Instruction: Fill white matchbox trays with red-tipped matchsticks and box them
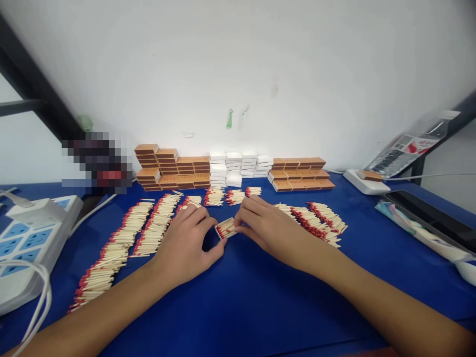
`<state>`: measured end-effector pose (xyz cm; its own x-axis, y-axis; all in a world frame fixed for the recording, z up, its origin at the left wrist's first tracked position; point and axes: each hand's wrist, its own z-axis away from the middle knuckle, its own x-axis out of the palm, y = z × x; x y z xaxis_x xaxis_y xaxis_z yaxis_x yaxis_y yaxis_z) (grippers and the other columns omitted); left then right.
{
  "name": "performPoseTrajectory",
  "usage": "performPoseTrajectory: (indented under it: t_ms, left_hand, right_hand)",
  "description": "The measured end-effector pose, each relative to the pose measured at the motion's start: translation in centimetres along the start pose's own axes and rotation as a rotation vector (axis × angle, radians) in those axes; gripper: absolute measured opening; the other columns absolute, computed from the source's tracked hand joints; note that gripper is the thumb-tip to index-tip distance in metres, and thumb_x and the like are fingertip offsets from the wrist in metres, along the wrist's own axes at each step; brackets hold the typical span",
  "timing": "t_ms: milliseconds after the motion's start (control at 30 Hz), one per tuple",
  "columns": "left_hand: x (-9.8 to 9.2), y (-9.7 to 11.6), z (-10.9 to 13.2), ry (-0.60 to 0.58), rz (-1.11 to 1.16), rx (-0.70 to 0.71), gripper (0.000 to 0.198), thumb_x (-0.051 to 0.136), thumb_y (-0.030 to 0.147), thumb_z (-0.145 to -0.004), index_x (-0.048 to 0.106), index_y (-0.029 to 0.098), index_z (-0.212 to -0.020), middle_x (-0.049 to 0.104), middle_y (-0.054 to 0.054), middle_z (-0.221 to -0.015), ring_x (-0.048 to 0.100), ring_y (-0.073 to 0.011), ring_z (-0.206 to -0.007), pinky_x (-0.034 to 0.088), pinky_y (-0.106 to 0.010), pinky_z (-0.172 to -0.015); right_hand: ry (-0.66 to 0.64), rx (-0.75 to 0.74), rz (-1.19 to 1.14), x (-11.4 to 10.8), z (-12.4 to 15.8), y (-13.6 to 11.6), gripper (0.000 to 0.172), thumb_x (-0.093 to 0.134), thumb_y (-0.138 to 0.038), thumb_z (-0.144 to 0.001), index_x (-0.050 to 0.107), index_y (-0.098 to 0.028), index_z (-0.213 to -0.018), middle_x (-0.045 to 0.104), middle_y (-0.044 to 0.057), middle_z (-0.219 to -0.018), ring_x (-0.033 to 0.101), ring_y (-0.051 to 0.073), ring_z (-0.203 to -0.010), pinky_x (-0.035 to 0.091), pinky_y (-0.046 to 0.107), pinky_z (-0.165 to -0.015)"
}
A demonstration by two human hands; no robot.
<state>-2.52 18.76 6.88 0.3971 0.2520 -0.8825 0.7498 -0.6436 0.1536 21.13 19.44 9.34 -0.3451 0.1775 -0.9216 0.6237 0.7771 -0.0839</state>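
Between my hands is a small white matchbox tray [218, 235] holding red-headed matches [226, 228]. My left hand [186, 240] grips the tray's left end between thumb and forefinger. The fingertips of my right hand [266, 225] are pinched at the tray's right end and cover that part, so whether they also press on the matches is hidden. Long rows of loose matches [102, 265] lie beyond and beside my left hand. More match piles [314, 230] lie behind my right hand and forearm.
Brown matchboxes [193, 179] are stacked against the wall, with white trays [218, 174] in the middle and more brown boxes [303, 184] to the right. A power strip [22, 248] with cables stands left. At right are a plastic bottle [409, 146], white adapter [366, 183] and black phone-like object [431, 213].
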Motion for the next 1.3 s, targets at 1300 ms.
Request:
performPoseTrajectory:
  t_ms: [1300]
  left_hand:
    - [-0.4,-0.3,0.1,0.012,0.230,0.156,0.022,0.073,0.036,-0.095,0.073,0.020,-0.109,0.073,-0.007,-0.101,0.065,-0.0257,-0.102,0.053,-0.046,-0.095]
  right_hand:
    - [0.045,0.248,-0.007,2.1,1.4,11.7,0.023,0.056,-0.030,-0.102,0.074,-0.019,-0.110,0.067,0.014,-0.101,0.062,0.031,-0.099,0.051,0.047,-0.091]
